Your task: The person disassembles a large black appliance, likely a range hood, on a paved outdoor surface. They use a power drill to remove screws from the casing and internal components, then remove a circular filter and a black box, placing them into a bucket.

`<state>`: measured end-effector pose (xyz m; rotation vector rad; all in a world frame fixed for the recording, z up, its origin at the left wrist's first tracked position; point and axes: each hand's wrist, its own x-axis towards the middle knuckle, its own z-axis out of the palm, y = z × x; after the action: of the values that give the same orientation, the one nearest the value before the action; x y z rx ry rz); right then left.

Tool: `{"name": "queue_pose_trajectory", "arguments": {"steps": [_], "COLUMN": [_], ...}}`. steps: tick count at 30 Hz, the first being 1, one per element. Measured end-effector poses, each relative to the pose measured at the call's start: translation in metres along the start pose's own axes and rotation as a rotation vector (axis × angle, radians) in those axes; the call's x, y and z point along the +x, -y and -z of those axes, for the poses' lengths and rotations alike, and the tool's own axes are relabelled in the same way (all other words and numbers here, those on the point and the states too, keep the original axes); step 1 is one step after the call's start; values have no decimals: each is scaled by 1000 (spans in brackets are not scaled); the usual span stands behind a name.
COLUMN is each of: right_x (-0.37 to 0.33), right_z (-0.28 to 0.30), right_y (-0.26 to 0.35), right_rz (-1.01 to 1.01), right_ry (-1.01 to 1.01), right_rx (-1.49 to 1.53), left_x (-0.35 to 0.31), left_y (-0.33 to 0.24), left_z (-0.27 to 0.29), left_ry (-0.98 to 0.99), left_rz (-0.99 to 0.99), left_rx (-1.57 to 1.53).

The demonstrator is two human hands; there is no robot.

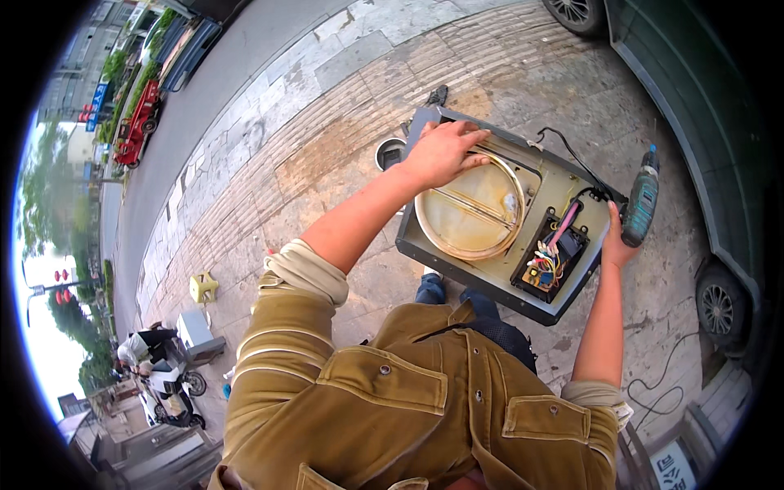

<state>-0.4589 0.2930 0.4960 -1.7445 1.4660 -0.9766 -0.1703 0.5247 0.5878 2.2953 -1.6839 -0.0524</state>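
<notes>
In front of me is a dark rectangular metal appliance housing (563, 189), tilted, with its inside facing up. A round, stained, yellowish cover (469, 214) with a metal rim and a crossbar sits on its left part. My left hand (443, 153) lies across the housing's far left edge, fingers stretched out and thumb on the cover's rim. To the right is a black control box (549, 260) with coloured wires showing. My right hand (616, 241) grips the housing's right edge, thumb on top, other fingers largely hidden. Right beside it is a teal-and-black power drill (643, 198); whether they touch, I cannot tell.
A black cable (563, 139) loops over the housing's far edge. A round container (390, 153) stands beyond its left side. A dark vehicle (694, 106) is close on the right. Off to the left are a yellow stool (203, 287), a parked scooter (175, 396) and the road.
</notes>
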Motion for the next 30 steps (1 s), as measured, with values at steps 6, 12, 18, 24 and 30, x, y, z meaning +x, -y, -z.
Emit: {"name": "queue_pose_trajectory", "arguments": {"steps": [6, 12, 18, 24, 30], "right_x": [2, -17, 1, -5, -27], "right_z": [-4, 5, 4, -2, 4], "right_y": [-20, 33, -3, 2, 36], "right_rz": [-33, 44, 243, 335, 92], "right_ry": [74, 28, 8, 53, 122], "right_rx": [88, 4, -8, 95, 95], "left_x": [-121, -189, -163, -148, -146], "left_y": [-20, -40, -38, -50, -55], "left_z": [7, -87, -87, -85, -94], "left_ry": [-278, -310, -324, -426, -420], "left_rz": [563, 1044, 1044, 991, 953], "left_rx": [-256, -1307, -1422, -1433, -1216]}}
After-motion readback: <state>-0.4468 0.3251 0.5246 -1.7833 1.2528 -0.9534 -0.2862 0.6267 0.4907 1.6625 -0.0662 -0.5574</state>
